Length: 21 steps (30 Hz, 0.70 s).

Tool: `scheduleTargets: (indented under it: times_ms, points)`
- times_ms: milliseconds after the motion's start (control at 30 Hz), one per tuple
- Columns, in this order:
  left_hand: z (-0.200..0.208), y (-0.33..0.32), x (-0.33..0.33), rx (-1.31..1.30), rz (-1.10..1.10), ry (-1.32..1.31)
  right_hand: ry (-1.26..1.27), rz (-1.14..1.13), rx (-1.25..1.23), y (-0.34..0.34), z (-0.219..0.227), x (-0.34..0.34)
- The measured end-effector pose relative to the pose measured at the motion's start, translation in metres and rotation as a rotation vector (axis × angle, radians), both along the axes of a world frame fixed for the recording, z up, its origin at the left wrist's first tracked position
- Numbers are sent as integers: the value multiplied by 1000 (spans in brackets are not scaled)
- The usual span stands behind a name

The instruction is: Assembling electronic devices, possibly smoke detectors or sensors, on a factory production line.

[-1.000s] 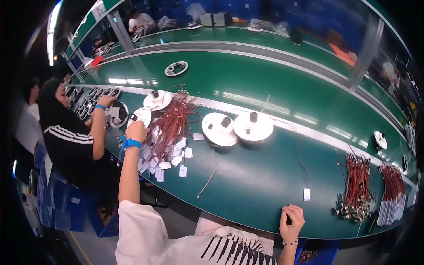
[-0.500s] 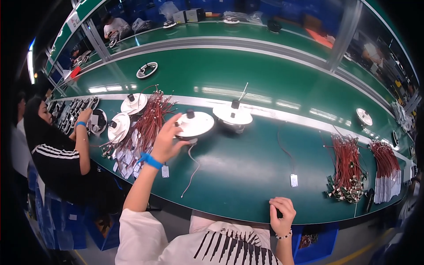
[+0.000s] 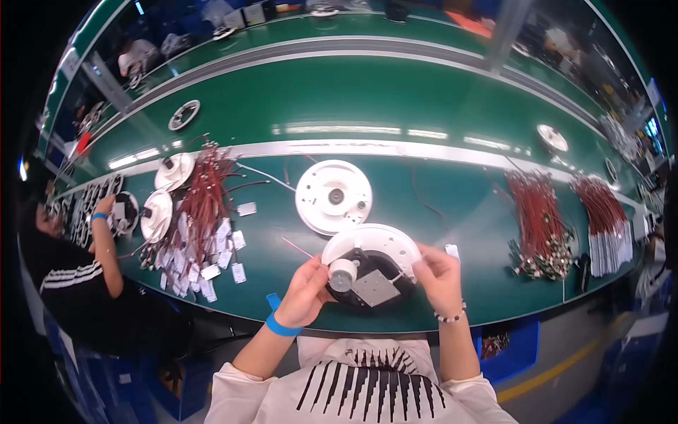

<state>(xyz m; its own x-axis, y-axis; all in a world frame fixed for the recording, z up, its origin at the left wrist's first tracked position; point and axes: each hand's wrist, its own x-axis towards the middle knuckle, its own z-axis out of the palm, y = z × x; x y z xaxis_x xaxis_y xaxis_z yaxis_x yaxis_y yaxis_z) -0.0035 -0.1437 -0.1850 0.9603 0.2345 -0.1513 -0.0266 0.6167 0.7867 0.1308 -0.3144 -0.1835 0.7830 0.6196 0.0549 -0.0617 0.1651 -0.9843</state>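
Between my two hands, tilted up close in front of me, is a round white housing. Its exposed side carries a black base, a small silver cylinder resembling a motor and a square grey metal plate. My left hand, with a blue band at the wrist, pinches the left rim beside the cylinder. On the opposite rim rests my right hand, its fingers curled round the edge and its wrist wearing a beaded bracelet. Just beyond, a second white disc lies on the green table, with a dark hub at its middle.
Left are two white discs and a heap of red wires with white tags. Red wire bundles lie at the right. A small white tagged block sits behind my right hand. A co-worker works at the left.
My left hand has brought a white housing from the left to in front of me, now with its underside showing. My right hand has risen from the table's front edge to its rim.
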Motion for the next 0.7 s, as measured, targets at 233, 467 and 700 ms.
scheduleTargets:
  times_ms: [233,467,700]
  points:
    - [-13,-15,16,179,-156,189,-429,-136,-97,-20,7,18]
    - [2,-20,20,1061,-177,-58,-449,-61,-81,-17,24,8]
    - [47,-31,34,818,24,-266,-690,-89,-20,-9,63,-11]
